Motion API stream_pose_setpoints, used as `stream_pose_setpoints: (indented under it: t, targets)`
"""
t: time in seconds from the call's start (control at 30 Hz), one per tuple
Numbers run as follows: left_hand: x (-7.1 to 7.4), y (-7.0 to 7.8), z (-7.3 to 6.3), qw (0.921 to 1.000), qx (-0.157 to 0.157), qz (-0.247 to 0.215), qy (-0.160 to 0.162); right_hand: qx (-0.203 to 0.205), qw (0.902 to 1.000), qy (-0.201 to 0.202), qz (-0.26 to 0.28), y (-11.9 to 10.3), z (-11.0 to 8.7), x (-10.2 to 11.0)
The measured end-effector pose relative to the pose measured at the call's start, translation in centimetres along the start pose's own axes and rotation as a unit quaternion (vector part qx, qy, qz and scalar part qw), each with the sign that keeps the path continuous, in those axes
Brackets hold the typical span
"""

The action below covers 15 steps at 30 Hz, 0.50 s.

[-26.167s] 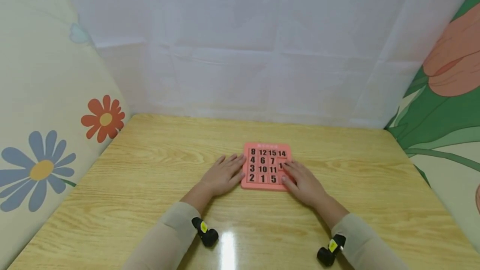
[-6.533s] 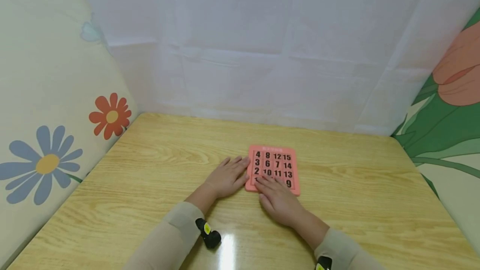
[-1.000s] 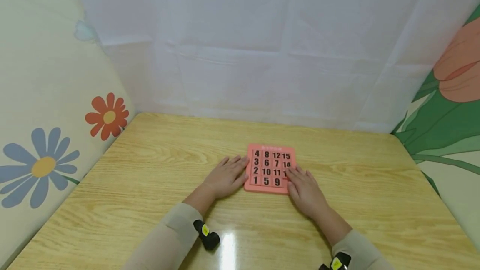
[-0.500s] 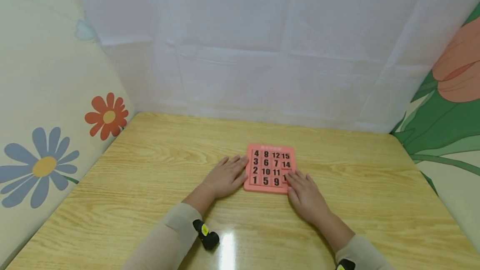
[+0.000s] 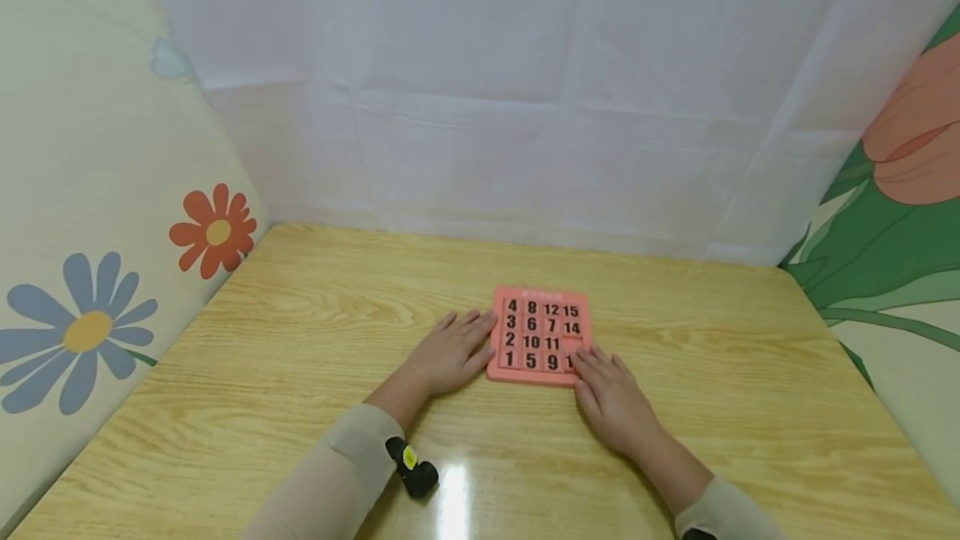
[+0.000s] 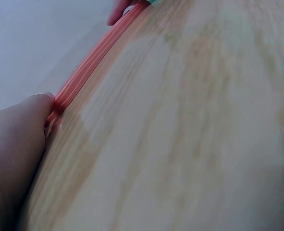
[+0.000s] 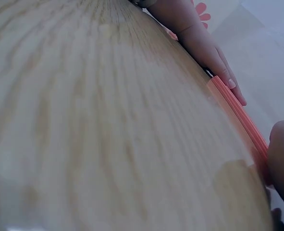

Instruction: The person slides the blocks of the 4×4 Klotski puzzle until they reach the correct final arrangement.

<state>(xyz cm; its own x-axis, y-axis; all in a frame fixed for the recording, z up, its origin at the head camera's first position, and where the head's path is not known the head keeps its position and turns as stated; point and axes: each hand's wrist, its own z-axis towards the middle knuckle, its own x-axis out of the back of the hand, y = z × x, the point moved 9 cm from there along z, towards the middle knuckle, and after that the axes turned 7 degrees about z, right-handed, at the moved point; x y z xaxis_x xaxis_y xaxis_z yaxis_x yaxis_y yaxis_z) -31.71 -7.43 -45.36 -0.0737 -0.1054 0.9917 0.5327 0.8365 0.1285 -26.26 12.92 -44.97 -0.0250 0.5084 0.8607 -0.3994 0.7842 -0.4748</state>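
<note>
A pink number slide puzzle lies flat on the table, its rows starting with 4, 3, 2 and 1. The vacant slot is at the right end of the third row, below the 14 tile. My left hand rests on the table with its fingers along the puzzle's left edge; the left wrist view has its thumb side against the pink rim. With straight fingers, my right hand touches the bottom right tile, whose number is partly covered. In the right wrist view this hand is at the puzzle's near corner.
The wood-grain table reaches back to a white cloth. Flower-printed panels border it at the left and right. A black wrist camera sits on the left sleeve.
The right fingertips have slid a tile down the right column from the third row to the bottom row. The left hand stays put. Since the oldest frame, several tiles have changed places.
</note>
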Motion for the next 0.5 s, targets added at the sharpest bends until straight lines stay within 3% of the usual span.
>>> stream_pose_setpoints:
  t: [0.5]
  targets:
    - [-0.14,-0.04,0.16,1.0,0.001,0.007,0.0,-0.002,1.0,0.004,0.006,-0.09,-0.31,0.27]
